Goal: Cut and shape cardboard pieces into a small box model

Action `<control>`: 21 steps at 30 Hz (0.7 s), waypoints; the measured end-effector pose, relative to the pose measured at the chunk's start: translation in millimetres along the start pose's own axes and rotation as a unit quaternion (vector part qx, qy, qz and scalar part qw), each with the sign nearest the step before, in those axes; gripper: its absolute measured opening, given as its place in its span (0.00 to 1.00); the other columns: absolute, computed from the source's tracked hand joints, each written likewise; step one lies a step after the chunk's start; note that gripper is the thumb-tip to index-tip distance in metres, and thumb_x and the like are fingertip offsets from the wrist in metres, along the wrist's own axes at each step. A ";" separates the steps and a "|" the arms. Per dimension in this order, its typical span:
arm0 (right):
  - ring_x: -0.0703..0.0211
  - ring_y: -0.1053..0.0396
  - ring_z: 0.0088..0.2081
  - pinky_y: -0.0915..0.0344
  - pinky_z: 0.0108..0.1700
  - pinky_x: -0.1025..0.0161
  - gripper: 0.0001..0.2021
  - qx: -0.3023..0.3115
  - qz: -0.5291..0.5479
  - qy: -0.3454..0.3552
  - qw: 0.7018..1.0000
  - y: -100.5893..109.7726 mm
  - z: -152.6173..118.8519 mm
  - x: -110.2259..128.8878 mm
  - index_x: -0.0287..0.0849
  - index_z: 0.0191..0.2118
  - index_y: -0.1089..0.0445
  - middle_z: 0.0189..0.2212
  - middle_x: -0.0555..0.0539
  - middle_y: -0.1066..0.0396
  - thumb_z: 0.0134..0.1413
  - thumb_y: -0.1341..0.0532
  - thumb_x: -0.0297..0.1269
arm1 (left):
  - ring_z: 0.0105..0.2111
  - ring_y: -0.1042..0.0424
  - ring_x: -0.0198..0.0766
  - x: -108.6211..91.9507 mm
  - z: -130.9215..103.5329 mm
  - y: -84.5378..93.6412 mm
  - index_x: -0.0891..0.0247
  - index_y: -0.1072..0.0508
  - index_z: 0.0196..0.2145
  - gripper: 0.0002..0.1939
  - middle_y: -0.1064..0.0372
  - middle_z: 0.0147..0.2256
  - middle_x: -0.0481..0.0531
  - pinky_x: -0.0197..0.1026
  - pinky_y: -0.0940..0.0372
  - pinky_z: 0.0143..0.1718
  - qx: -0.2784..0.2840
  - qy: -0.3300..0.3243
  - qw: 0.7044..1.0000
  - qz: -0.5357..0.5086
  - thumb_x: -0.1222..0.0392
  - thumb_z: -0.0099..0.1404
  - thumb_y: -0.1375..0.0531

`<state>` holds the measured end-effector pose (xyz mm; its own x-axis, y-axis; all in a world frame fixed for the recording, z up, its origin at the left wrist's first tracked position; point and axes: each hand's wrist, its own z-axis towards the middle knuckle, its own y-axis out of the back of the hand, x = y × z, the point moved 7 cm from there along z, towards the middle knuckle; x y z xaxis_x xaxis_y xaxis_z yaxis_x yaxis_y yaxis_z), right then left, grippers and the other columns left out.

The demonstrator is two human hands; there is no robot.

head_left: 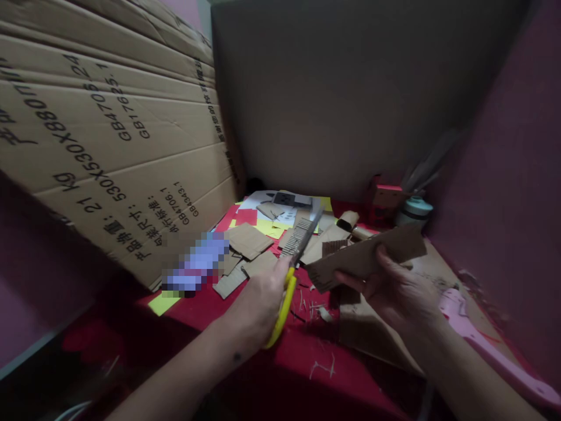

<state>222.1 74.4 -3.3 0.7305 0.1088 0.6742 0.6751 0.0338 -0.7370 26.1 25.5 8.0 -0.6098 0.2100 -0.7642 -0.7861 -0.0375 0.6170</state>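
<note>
Cardboard strip point(368, 257), light and stiff by the look of it, sits pinched at its lower edge in my right hand point(394, 289), while my left hand point(263, 301) grips the yellow-handled scissors point(294, 266) just left of the strip, above the scrap-littered red table point(307, 362).

cardboard walls point(109, 134) close around

Scissors point(294, 257) left — cardboard strip point(366, 257) right.
</note>
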 end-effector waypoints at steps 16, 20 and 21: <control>0.47 0.53 0.63 0.50 0.61 0.46 0.18 0.323 -0.520 0.313 0.726 -46.6 -46.5 -3.7 0.54 0.51 0.31 0.64 0.50 0.50 0.54 0.40 0.32 | 0.23 0.32 0.30 -6.9 38.6 -25.8 0.64 0.34 0.39 0.20 0.34 0.26 0.44 0.34 0.35 0.28 -0.035 0.055 0.831 -0.552 0.66 0.48 0.33; 0.49 0.43 0.59 0.40 0.56 0.50 0.16 0.136 -0.392 0.246 0.876 -16.7 -21.0 15.5 0.53 0.50 0.31 0.60 0.48 0.42 0.56 0.42 0.36 | 0.25 0.34 0.30 -20.8 46.2 -8.4 0.65 0.35 0.41 0.19 0.36 0.27 0.45 0.34 0.37 0.29 -0.059 0.006 0.875 -0.481 0.65 0.51 0.35; 0.48 0.36 0.54 0.35 0.51 0.50 0.16 0.115 -0.340 0.187 0.915 -10.3 -13.8 12.7 0.51 0.50 0.31 0.55 0.45 0.35 0.55 0.41 0.38 | 0.25 0.35 0.30 -26.2 49.1 -4.6 0.65 0.34 0.41 0.19 0.36 0.27 0.44 0.34 0.38 0.29 -0.065 -0.005 0.889 -0.454 0.65 0.51 0.35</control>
<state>225.8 61.7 13.5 0.1635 -0.3605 0.9183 0.9781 0.1808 -0.1031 50.6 68.2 34.5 0.2816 0.2198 -0.9340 -0.9592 0.0395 -0.2799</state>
